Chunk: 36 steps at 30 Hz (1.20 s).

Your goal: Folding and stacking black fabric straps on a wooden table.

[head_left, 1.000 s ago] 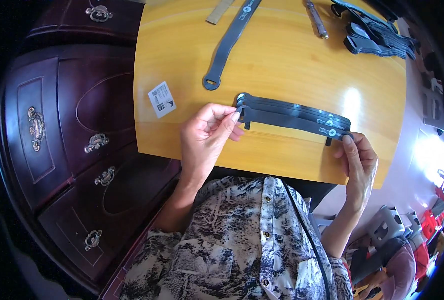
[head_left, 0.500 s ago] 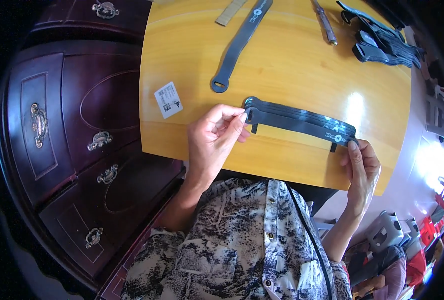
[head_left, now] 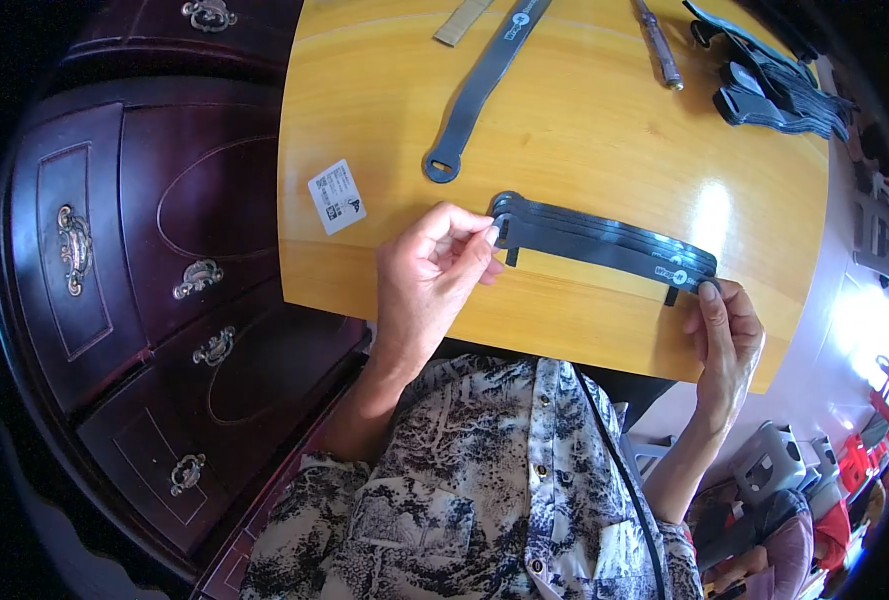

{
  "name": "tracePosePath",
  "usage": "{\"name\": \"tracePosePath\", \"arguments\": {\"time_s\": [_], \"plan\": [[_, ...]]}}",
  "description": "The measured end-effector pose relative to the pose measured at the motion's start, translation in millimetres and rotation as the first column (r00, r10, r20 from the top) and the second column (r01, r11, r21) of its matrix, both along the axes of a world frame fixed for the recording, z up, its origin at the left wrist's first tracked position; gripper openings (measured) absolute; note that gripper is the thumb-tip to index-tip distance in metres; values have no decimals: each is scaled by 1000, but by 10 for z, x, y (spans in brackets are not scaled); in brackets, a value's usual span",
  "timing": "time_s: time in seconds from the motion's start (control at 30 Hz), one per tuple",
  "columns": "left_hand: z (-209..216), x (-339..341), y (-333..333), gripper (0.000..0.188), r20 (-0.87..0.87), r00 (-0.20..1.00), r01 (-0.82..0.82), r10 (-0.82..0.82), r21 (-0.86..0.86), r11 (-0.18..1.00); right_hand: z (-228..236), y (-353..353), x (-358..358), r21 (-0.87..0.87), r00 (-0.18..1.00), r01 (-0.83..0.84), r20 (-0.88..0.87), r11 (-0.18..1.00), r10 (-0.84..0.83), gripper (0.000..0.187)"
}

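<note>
Several dark grey straps lie layered, slightly fanned, near the table's front edge, their slotted round ends at the left. My left hand pinches the slotted end of the front strap between thumb and fingertips. At the other end, beside the white print, my right hand grips the same strap with the thumb on top. Short dark pieces stick out below the straps near both ends. Farther back, a single grey strap with a slotted end lies by itself.
On the wooden table lie a white label card, a tan strip, a pen-like screwdriver and a heap of dark straps. Dark drawers stand left. Grey stools are at the lower right.
Both hands keep their grip on the strap ends and stay nearly still. The whole view has shifted very slightly; the things on the table lie as before.
</note>
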<state>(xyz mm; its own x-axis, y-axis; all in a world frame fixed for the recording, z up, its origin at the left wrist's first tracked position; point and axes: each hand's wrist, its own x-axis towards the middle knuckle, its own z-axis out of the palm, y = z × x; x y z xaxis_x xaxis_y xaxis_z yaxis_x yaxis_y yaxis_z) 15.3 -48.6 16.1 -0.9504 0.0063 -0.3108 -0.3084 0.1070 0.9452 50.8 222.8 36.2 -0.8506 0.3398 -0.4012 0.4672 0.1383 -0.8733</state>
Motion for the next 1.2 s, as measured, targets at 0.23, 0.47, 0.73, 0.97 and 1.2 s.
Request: {"name": "tracePosePath", "arguments": {"time_s": [0.23, 0.47, 0.73, 0.97, 1.2], "plan": [[0, -9, -8, 5, -1, 1000, 7, -7, 14, 1000, 12, -9, -4, 7, 1000, 8, 12, 1000, -8, 18], [33, -37, 10, 8, 3, 1000, -23, 23, -4, 1000, 19, -3, -16, -7, 1000, 6, 18, 1000, -6, 18], [58, -43, 47, 7, 47, 999, -8, 6, 38, 999, 47, -4, 16, -17, 1000, 26, 16, 1000, -26, 18], [135, -65, 65, 8, 65, 998, 3, 1, -64, 998, 77, 38, 19, -51, 999, 26, 26, 998, -24, 16], [125, -80, 98, 9, 58, 998, 1, 4, -94, 996, -4, 45, 12, -104, 994, 104, -23, 989, -106, 13]]}}
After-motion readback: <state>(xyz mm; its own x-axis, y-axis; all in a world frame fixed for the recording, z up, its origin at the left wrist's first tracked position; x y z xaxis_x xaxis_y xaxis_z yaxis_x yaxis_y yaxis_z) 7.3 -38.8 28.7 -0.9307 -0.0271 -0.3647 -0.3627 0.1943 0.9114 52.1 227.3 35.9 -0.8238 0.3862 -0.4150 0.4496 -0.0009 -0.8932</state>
